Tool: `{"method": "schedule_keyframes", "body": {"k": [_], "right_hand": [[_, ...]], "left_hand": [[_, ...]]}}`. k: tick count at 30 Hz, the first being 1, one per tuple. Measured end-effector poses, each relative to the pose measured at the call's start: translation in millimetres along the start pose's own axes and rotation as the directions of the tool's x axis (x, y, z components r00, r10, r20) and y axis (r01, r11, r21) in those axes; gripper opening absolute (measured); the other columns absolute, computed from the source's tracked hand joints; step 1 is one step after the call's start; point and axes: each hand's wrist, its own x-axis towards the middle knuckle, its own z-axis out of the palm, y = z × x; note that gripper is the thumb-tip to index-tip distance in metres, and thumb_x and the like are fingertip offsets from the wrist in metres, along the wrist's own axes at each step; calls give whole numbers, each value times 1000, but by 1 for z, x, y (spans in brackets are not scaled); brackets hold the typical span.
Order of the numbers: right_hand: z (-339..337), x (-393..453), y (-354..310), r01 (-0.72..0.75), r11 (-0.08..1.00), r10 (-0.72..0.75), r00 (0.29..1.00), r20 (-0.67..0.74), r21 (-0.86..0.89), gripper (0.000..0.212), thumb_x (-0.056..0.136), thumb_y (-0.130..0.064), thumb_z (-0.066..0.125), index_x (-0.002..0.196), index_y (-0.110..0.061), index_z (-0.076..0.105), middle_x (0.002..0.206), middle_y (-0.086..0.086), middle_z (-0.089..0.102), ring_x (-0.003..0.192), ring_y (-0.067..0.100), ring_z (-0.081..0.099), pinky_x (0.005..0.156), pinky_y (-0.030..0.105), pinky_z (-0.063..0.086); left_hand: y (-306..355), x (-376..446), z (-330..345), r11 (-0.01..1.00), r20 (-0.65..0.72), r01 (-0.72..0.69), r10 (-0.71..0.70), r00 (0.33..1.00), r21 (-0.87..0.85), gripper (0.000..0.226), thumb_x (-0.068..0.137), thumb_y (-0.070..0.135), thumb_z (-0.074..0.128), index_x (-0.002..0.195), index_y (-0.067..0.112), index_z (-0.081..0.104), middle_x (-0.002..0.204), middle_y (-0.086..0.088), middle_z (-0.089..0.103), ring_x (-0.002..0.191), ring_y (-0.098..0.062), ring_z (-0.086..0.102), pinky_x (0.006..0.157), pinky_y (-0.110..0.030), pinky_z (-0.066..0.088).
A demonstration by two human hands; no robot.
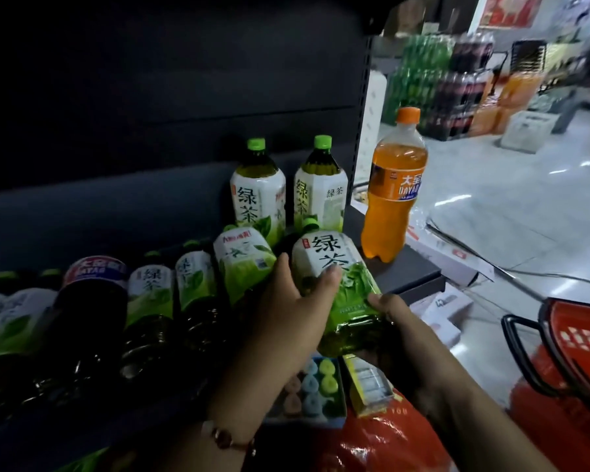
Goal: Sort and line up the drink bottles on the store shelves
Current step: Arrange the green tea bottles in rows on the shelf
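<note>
both hands, left hand (pixel 293 301) and right hand (pixel 394 321), clamp tilted green tea bottle (pixel 334 274); risk: base nudges orange soda bottle (pixel 394 192) off shelf (pixel 409 274) edge.

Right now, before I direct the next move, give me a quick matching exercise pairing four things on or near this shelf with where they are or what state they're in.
Things:
1. orange soda bottle with orange cap
2. tilted green tea bottle with white and green label
3. dark cola bottle with red and blue label
4. red plastic shopping basket

States:
A. lying among the green tea bottles on the left
B. standing upright at the shelf's right end
C. on the floor side, right of the shelf
D. held by both hands

Pairs: 1-B, 2-D, 3-A, 4-C
</note>
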Motion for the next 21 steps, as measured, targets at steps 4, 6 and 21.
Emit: {"method": "schedule_keyframes", "body": {"k": [4,6,21], "right_hand": [[-3,1,-3,63,998,-65,992,108,23,39,81,-24,58,111,0,67,108,22,72,98,35,70,78,37,61],[-6,2,-2,108,993,-115,978,174,50,43,82,-22,59,118,-1,65,114,23,70,106,39,67,82,40,60],[-21,5,-15,426,797,-401,903,153,-428,36,80,-35,72,115,-39,70,121,-3,58,111,13,62,92,36,54]], "left_hand": [[-1,8,-7,998,15,44,-43,999,-52,102,63,84,57,150,42,23,139,1,52,117,-25,58,91,-50,53],[-5,8,-12,994,86,62,-54,995,-91,83,77,69,63,146,31,37,125,4,62,97,-19,67,69,-35,59],[-19,-9,37,955,-142,-295,289,947,-26,66,93,30,63,143,55,28,127,21,55,113,0,55,94,-31,53]]}}
